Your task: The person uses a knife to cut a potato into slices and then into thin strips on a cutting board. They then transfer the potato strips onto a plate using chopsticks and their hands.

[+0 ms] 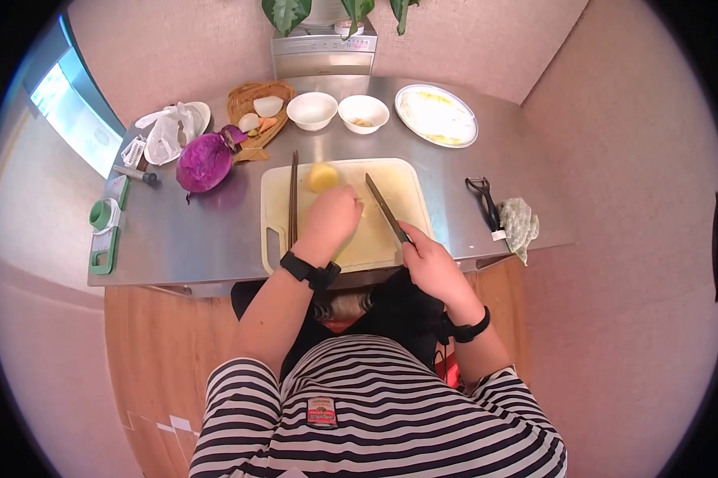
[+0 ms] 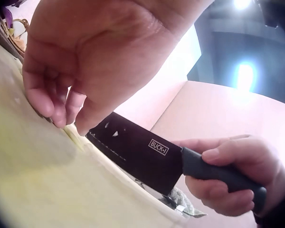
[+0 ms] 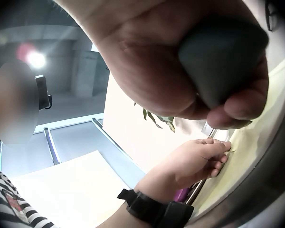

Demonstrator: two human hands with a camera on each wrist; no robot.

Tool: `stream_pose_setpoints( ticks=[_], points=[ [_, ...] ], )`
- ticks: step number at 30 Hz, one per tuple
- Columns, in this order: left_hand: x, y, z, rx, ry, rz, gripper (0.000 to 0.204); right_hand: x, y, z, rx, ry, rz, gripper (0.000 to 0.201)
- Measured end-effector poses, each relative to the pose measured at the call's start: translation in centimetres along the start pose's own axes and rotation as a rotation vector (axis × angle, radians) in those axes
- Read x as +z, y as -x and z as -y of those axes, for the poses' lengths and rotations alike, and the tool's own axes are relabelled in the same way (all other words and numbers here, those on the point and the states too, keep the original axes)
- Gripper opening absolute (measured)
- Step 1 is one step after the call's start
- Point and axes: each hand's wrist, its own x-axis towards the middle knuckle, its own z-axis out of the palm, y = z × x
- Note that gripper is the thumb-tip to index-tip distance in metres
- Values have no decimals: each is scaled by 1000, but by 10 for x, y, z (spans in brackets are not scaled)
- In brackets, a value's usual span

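Observation:
My left hand is low over the cutting board, its fingers curled and its fingertips at a thin pale-yellow slice. Just beyond it on the board lies a rounded yellow piece, which looks like a cut potato. My right hand grips the grey handle of a kitchen knife. Small pale bits stick to its dark, broad blade, whose tip end is near the left fingertips in the left wrist view. A pair of dark chopsticks lies along the board's left side.
Behind the board stand two white bowls, a wicker basket with cut vegetables and an oval plate. A purple cabbage and a green-framed slicer are on the left. To the right lie a black peeler and a cloth.

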Motion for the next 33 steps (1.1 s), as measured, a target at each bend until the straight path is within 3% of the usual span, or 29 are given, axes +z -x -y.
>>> stream_pose_setpoints(
  ticks=[6,11,16,18,19,21,25,27,33],
  points=[
    [-1,3,-2,26,-32,0,19,17,-9,-3,-134,80,-82,44],
    [1,3,2,93,53,-36,19,25,-14,5,-88,126,-43,43],
    [1,-4,5,117,60,39,16,29,-19,1,-65,135,-29,43],
    [1,-6,6,110,71,47,15,36,-21,-3,-238,111,-131,42],
    [1,-6,7,100,81,54,14,36,-21,-4,-235,111,-130,42],
    [3,-9,10,113,87,68,13,32,-19,7,-38,76,-3,44],
    [3,-17,15,127,146,133,15,41,-33,-9,-208,69,-104,44],
    [0,-18,15,121,144,167,15,35,-38,6,36,-43,23,45],
    [2,-16,17,128,122,131,15,40,-33,8,39,-48,-30,46]
  ],
)
